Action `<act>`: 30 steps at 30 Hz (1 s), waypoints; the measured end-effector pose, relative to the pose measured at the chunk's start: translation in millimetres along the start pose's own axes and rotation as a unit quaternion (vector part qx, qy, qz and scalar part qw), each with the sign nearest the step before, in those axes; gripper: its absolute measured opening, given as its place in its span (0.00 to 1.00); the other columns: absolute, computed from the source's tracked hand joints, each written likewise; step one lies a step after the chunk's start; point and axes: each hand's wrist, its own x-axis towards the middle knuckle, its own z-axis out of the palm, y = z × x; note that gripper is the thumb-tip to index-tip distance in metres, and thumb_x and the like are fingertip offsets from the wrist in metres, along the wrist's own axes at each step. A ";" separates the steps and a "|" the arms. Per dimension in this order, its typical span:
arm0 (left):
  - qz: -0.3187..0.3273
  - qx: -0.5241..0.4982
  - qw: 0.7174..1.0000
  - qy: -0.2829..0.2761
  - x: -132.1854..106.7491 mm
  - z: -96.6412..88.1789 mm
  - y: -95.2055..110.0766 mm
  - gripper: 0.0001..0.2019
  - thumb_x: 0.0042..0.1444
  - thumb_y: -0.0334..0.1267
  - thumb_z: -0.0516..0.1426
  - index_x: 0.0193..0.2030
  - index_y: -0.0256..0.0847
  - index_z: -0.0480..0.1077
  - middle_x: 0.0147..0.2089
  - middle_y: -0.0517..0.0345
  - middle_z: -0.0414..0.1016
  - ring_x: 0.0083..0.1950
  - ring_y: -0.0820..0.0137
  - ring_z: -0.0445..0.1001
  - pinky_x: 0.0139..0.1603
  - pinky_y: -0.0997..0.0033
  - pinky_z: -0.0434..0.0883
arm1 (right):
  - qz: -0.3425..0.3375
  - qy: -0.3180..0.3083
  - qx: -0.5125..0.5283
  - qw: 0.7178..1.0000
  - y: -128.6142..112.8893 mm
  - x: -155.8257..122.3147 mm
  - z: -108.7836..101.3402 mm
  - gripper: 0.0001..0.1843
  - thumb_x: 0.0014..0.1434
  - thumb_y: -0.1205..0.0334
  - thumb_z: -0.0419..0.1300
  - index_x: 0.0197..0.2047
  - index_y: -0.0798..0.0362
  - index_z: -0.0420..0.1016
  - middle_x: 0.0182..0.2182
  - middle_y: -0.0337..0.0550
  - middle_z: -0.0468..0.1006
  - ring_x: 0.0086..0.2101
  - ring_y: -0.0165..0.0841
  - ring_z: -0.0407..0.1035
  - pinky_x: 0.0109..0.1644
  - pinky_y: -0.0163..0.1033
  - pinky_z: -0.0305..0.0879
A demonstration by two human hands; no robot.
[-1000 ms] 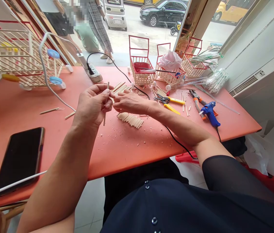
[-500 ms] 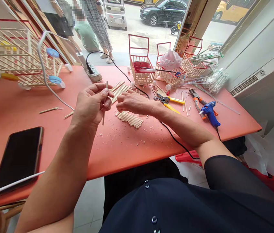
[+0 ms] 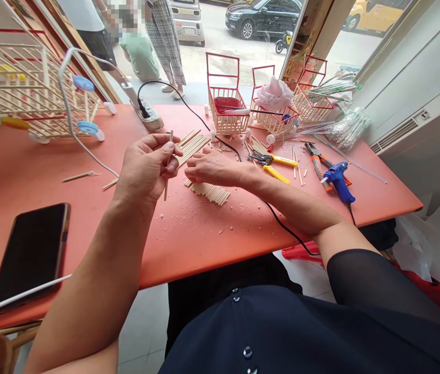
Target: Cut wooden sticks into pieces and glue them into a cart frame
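My left hand (image 3: pixel 146 167) is raised over the orange table (image 3: pixel 188 234) and pinches a thin wooden stick (image 3: pixel 168 165) upright between thumb and fingers. My right hand (image 3: pixel 212 167) rests palm down on the table, fingers curled over a row of short cut sticks (image 3: pixel 209 191). Whether those fingers grip a stick is hidden. A fan of longer sticks (image 3: pixel 192 144) lies just beyond both hands.
A black phone (image 3: pixel 28 254) with a white cable lies at the near left. A large stick basket (image 3: pixel 28 93) stands far left. Small red-framed baskets (image 3: pixel 228 109), yellow cutters (image 3: pixel 276 166), pliers (image 3: pixel 315 158) and a blue glue gun (image 3: pixel 338 182) lie at the right. People stand outside the window.
My right hand has drawn away from the left hand's stick and dropped onto the row of short sticks. The left hand has stayed in place.
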 end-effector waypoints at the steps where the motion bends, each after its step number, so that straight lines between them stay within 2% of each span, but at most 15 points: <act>1: 0.001 0.001 1.000 0.000 0.3 -0.3 -0.3 0.11 0.60 0.18 0.60 0.34 0.36 0.79 0.24 0.60 0.74 0.17 0.79 0.60 0.20 0.77 0.56 | -0.002 -0.003 -0.004 1.000 0.0 0.7 -0.9 0.12 0.81 0.68 0.57 0.51 0.54 0.83 0.52 0.52 0.86 0.54 0.44 0.74 0.57 0.49 0.59; 5: -0.001 -0.003 1.000 -0.001 2.4 -2.6 -2.0 0.10 0.60 0.18 0.61 0.34 0.35 0.79 0.24 0.61 0.74 0.17 0.80 0.61 0.20 0.78 0.58 | -0.019 -0.004 -0.017 1.000 2.2 3.6 -1.3 0.11 0.81 0.69 0.58 0.51 0.55 0.83 0.53 0.52 0.87 0.53 0.44 0.76 0.55 0.48 0.60; 14: 0.003 0.007 1.000 -0.012 9.3 -9.6 -11.1 0.06 0.57 0.28 0.72 0.35 0.41 0.80 0.26 0.63 0.75 0.19 0.81 0.58 0.19 0.79 0.56 | -0.078 0.056 -0.049 0.994 7.2 4.4 14.0 0.10 0.80 0.71 0.59 0.47 0.53 0.80 0.47 0.48 0.88 0.47 0.41 0.77 0.55 0.48 0.62; 17: -0.001 0.015 1.000 -0.005 9.5 -8.7 -11.6 0.06 0.57 0.28 0.70 0.35 0.40 0.79 0.25 0.63 0.75 0.19 0.81 0.58 0.19 0.78 0.55 | -0.070 0.067 -0.041 0.994 9.2 0.8 13.4 0.10 0.80 0.73 0.58 0.47 0.53 0.79 0.47 0.48 0.87 0.47 0.40 0.76 0.55 0.47 0.63; 19: -0.004 0.012 1.000 0.000 8.5 -7.0 -11.6 0.05 0.58 0.26 0.68 0.35 0.39 0.79 0.25 0.63 0.75 0.19 0.80 0.59 0.20 0.78 0.55 | -0.051 0.101 -0.004 0.994 12.6 -4.9 10.4 0.09 0.80 0.72 0.59 0.46 0.53 0.78 0.48 0.49 0.85 0.48 0.39 0.74 0.55 0.46 0.63; 21: -0.012 0.007 1.000 -0.003 6.4 -4.1 -12.8 0.06 0.58 0.24 0.65 0.36 0.38 0.79 0.25 0.62 0.75 0.19 0.81 0.59 0.20 0.79 0.55 | -0.021 0.161 0.071 0.984 16.3 -14.6 5.7 0.07 0.80 0.72 0.59 0.47 0.54 0.77 0.49 0.50 0.83 0.48 0.37 0.72 0.54 0.44 0.63; 23: -0.024 0.005 1.000 -0.018 2.7 0.7 -16.7 0.06 0.57 0.23 0.65 0.35 0.37 0.79 0.25 0.61 0.75 0.18 0.82 0.57 0.20 0.79 0.55 | 0.026 0.235 0.173 0.956 17.6 -28.0 0.7 0.06 0.79 0.73 0.58 0.48 0.55 0.74 0.46 0.46 0.80 0.44 0.34 0.70 0.51 0.42 0.64; 25: -0.036 0.002 0.998 -0.048 -3.3 7.6 -23.2 0.05 0.54 0.24 0.67 0.35 0.36 0.80 0.26 0.60 0.76 0.17 0.83 0.55 0.19 0.80 0.54 | 0.080 0.300 0.275 0.910 14.5 -42.8 -2.9 0.05 0.78 0.72 0.58 0.48 0.54 0.72 0.41 0.41 0.78 0.40 0.30 0.69 0.49 0.40 0.65; 30: -0.044 -0.028 0.989 -0.138 -24.2 27.6 -41.1 0.11 0.50 0.32 0.75 0.38 0.36 0.80 0.28 0.59 0.77 0.18 0.82 0.58 0.19 0.80 0.53 | 0.155 0.357 0.475 0.789 -4.4 -69.8 1.1 0.07 0.74 0.65 0.63 0.45 0.50 0.68 0.40 0.39 0.80 0.42 0.30 0.78 0.50 0.39 0.73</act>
